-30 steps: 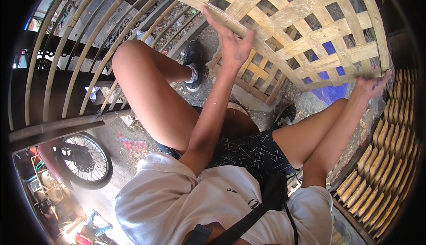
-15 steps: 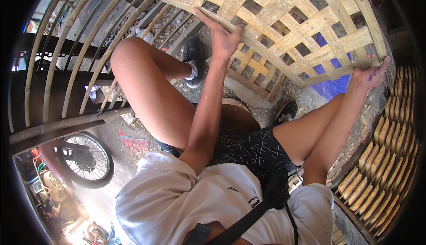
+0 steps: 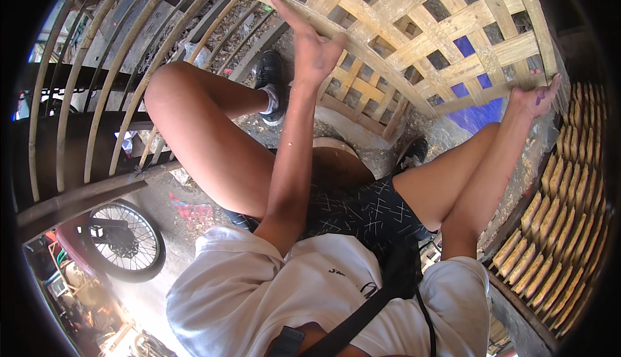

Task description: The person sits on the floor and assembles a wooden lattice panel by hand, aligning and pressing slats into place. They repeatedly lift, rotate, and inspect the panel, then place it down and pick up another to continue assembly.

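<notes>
A large woven bamboo tray (image 3: 453, 49) with a wooden frame is held up at the far side, in front of my knees. My left hand (image 3: 315, 53) grips its near edge toward the left corner, thumb and index finger along the frame and the other fingers hidden. At the near right corner my right hand (image 3: 532, 100) holds the frame, with its fingers partly behind it. A second, smaller-looking woven bamboo panel (image 3: 362, 85) shows below the first, partly covered by it. Through the lattice the held tray looks bare.
On the right, a rack (image 3: 498, 273) bears rows of pale yellow, elongated pieces (image 3: 537, 273). A bamboo slat barrier (image 3: 90, 98) curves along the left. Behind it is a motorcycle wheel (image 3: 126, 240). Blue sheeting (image 3: 477, 116) lies beyond my right knee. I sit on a round wooden stool (image 3: 336, 146).
The held tray has shifted slightly left, and both my hands have moved with it, keeping their grip. My left knee also appears a little farther left.
</notes>
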`<state>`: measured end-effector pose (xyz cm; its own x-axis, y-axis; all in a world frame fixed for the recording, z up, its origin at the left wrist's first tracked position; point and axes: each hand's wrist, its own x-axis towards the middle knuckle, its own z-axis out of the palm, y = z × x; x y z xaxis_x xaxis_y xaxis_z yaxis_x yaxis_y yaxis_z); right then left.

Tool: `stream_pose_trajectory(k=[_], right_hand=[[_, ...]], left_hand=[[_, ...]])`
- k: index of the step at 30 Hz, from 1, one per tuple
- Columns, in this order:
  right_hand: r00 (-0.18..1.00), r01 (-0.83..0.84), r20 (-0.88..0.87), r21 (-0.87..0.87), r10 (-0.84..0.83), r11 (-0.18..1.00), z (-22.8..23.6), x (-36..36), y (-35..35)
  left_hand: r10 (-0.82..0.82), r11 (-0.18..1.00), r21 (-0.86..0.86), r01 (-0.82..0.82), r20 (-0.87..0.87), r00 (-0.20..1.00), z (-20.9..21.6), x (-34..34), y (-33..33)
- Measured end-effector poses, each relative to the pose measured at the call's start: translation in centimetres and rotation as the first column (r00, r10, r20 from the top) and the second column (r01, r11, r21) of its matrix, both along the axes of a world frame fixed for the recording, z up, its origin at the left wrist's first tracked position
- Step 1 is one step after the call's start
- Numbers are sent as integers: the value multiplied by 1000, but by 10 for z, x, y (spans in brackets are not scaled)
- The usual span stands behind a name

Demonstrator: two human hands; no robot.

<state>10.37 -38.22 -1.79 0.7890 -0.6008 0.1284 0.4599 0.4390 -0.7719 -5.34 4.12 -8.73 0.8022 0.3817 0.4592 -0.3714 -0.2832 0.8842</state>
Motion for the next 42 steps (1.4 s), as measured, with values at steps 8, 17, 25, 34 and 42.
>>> stream_pose_trajectory(k=[8, 17, 25, 34, 42], right_hand=[[977, 73, -205, 78, -55, 994, -22, 12, -24], [970, 100, -231, 80, -80, 992, -40, 18, -38], [863, -168, -491, -55, 120, 984, -52, -9, 15], [738, -471, -673, -565, -49, 678, -42, -22, 20], [687, -438, -631, -755, -360, 488, -14, -45, 39]], left_hand=[[170, 973, -203, -113, 289, 942, 36, 0, -19], [-124, 842, -525, 126, 39, 992, 40, -12, -86], [-59, 791, -608, 70, 38, 998, 50, -9, -41], [-53, 895, -445, -25, -162, 985, 37, -8, 10], [-205, 896, -433, 103, -195, 959, 47, 9, -36]])
